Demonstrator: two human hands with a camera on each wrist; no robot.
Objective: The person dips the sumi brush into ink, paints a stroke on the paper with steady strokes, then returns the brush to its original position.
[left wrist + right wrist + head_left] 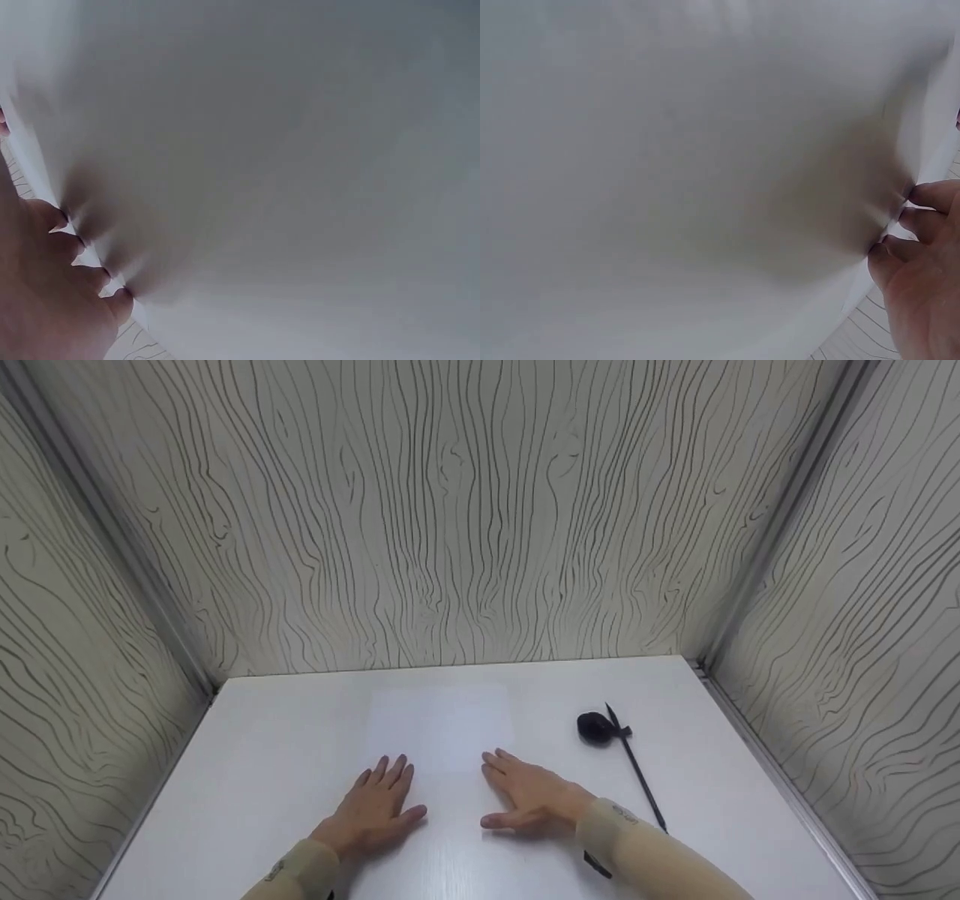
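Note:
A white sheet of paper [444, 724] lies flat on the white table, toward the back wall. My left hand [375, 810] is palm down at the sheet's near left corner, fingers straight and thumb out to the side. At the near right corner my right hand [531, 793] lies the same way, its fingertips over the paper's edge. Both wrist views show the fingertips of the left hand [56, 277] and the right hand [926, 262] on the white surface, casting shadows. Neither hand holds anything.
Right of the sheet lie a round black object [595, 728] and a long thin black stick [638, 771] with a pointed far end, the two touching or crossing near its tip. The right forearm passes close to the stick's near end. Wood-grain panels [450, 510] enclose the table [285, 720].

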